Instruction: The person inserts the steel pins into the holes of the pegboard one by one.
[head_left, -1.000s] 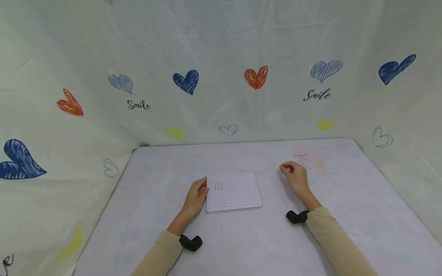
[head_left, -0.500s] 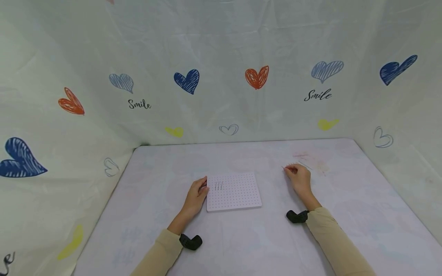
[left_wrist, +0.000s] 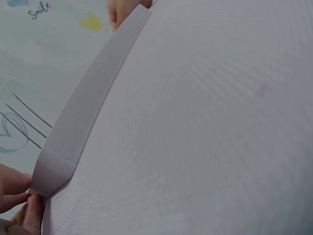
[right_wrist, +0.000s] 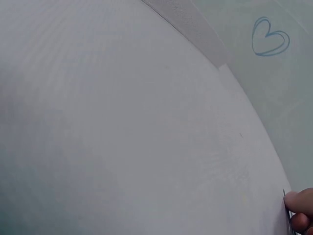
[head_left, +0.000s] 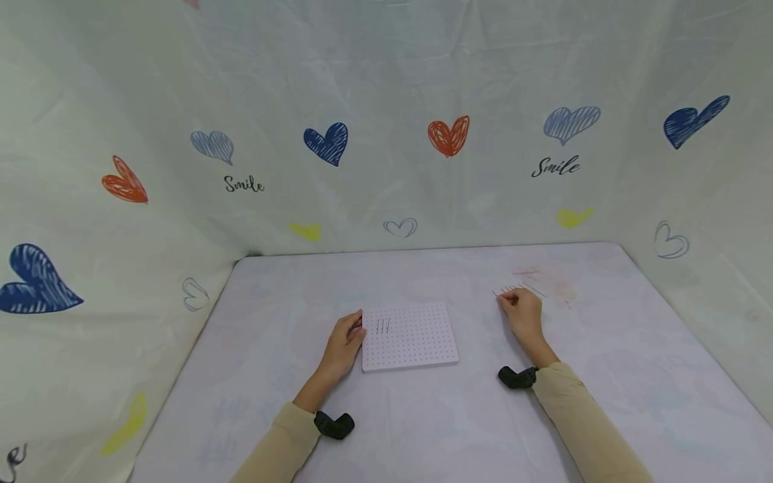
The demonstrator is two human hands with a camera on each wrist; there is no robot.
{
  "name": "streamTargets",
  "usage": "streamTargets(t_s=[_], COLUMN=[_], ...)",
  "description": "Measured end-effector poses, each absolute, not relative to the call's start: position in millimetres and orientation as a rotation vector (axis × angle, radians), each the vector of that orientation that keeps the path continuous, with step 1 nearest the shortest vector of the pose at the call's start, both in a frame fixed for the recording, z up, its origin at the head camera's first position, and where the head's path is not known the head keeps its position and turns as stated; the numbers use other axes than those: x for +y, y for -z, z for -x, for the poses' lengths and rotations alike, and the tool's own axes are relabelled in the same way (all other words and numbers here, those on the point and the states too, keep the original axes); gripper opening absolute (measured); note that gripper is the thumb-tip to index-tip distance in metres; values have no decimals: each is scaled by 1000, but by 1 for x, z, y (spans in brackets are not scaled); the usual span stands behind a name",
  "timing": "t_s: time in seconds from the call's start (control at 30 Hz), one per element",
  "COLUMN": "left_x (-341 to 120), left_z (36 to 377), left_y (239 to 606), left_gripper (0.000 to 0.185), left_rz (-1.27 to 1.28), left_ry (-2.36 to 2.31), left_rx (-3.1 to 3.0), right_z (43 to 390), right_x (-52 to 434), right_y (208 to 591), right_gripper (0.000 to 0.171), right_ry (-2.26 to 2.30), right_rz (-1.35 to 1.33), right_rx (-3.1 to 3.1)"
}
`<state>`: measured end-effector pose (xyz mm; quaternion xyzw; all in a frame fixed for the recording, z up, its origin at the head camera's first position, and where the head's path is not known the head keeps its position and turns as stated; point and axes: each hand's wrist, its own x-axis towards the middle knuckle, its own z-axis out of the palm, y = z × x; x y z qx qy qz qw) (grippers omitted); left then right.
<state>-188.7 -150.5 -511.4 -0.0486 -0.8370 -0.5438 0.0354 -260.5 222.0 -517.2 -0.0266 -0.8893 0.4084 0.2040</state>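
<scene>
A pale pegboard (head_left: 410,339) with rows of small holes lies mid-table; three thin dark pins (head_left: 383,326) stand in its upper left part. My left hand (head_left: 339,349) holds the board's left edge, and the left wrist view has its fingertips (left_wrist: 15,180) against the board's end. To the board's right, my right hand (head_left: 524,314) is low over the table, thumb and fingertips together at a row of several thin pins (head_left: 504,290). A slim dark pin (right_wrist: 288,210) shows at the right fingertips in the right wrist view; the fingers partly hide it.
More thin pins or rods (head_left: 534,290) lie just behind the right hand, near reddish marks (head_left: 527,272) on the white table (head_left: 423,422). A pale curtain (head_left: 386,80) printed with hearts rises beyond the table's back edge. Each wrist bears a black camera (head_left: 335,425).
My right hand has shifted slightly right and down, uncovering the row of pins by its fingertips. The left hand and the pegboard have stayed in place.
</scene>
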Motion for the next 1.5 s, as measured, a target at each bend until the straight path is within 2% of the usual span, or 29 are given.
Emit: streamTargets(t_s=[0.83, 1.5], left_x=[-151, -151], left_z=[188, 188], left_y=[512, 512], left_gripper=[46, 46], left_rz=[165, 172], left_ry=[1636, 1649], left_rx=[-2585, -2575], right_z=[260, 260], right_x=[215, 212], right_y=[518, 511], right_gripper=[10, 11], right_ry=[-1118, -1095], right_rz=[114, -14], right_rx=[-2506, -2563])
